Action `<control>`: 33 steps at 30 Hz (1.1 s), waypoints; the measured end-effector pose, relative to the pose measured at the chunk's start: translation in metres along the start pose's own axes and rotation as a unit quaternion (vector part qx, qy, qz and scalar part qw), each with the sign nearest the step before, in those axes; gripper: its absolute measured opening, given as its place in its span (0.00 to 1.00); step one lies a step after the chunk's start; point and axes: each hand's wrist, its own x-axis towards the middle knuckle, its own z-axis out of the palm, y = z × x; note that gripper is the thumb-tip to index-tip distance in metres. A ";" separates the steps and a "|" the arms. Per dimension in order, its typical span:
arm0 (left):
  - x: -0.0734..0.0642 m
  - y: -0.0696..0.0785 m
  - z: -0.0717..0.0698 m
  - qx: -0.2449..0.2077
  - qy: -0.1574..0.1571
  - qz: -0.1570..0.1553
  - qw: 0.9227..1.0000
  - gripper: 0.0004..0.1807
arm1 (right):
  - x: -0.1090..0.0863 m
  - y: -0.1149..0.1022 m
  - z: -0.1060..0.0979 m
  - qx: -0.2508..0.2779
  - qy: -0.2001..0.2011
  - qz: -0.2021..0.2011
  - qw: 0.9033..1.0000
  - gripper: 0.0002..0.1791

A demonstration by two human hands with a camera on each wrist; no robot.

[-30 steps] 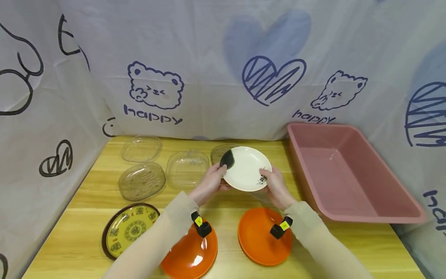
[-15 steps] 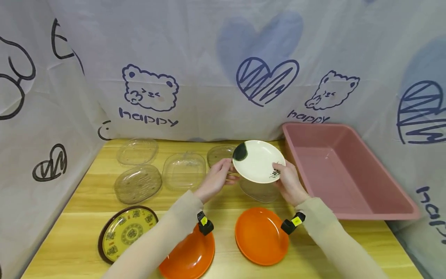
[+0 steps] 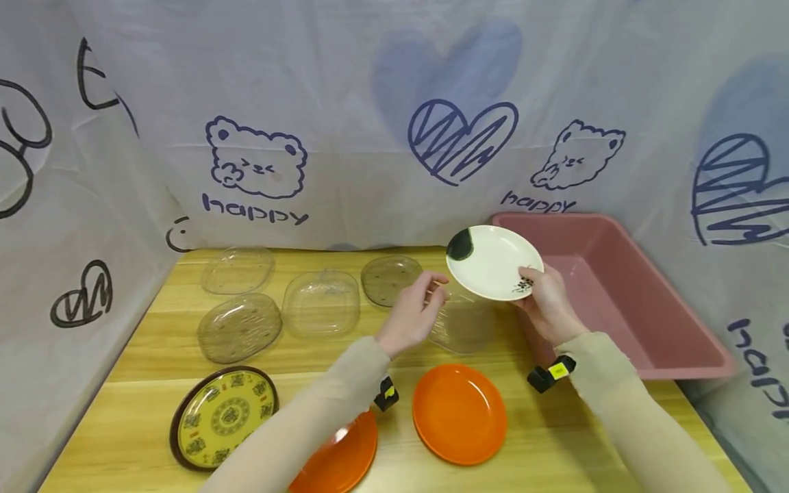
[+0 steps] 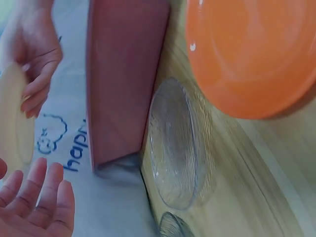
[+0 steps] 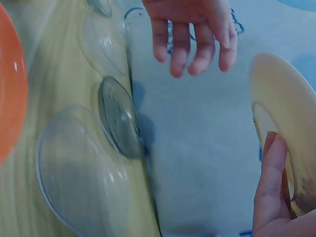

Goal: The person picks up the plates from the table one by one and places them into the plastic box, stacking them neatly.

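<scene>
A white plate [image 3: 493,263] with a dark green patch and a small dark floral print is held up by my right hand [image 3: 548,301], thumb over its right rim and fingers beneath. In the right wrist view the underside of the plate [image 5: 281,94] shows above those fingers. My left hand [image 3: 416,311] hovers left of the plate, apart from it, fingers loosely bent and holding nothing; the left wrist view shows the left hand [image 4: 39,202] with spread fingers. Under the hands lies a clear ribbed plate [image 3: 462,325].
The pink tub [image 3: 536,342] stands at the right. Several see-through dishes, among them a square one [image 3: 322,305] and a smoky one [image 3: 390,281], lie at the back. Nearer are orange plates [image 3: 459,414] and a yellow patterned plate [image 3: 228,418] with a brown rim.
The white plate has moved right and up in my right hand, toward the pink tub. My left hand has let go of its left rim and now hangs apart from it.
</scene>
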 end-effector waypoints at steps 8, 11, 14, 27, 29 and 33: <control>0.007 0.009 0.024 0.110 -0.031 0.061 0.992 0.15 | 0.004 -0.020 -0.033 0.088 0.035 0.011 0.995 0.34; 0.009 0.014 0.036 0.179 -0.047 0.092 0.978 0.14 | 0.004 -0.023 -0.051 0.097 0.039 0.011 0.994 0.35; 0.012 0.021 0.051 0.242 -0.074 0.122 0.960 0.16 | 0.005 -0.025 -0.069 0.088 0.041 0.011 0.995 0.36; 0.019 0.033 0.119 0.411 -0.167 0.206 0.872 0.34 | 0.021 -0.027 -0.117 0.078 0.043 0.044 0.995 0.39; 0.020 0.034 0.125 0.426 -0.175 0.200 0.865 0.37 | 0.024 -0.027 -0.121 0.072 0.044 0.051 0.995 0.39; 0.022 0.034 0.132 0.444 -0.182 0.192 0.856 0.40 | 0.030 -0.025 -0.129 0.043 0.055 0.066 0.995 0.39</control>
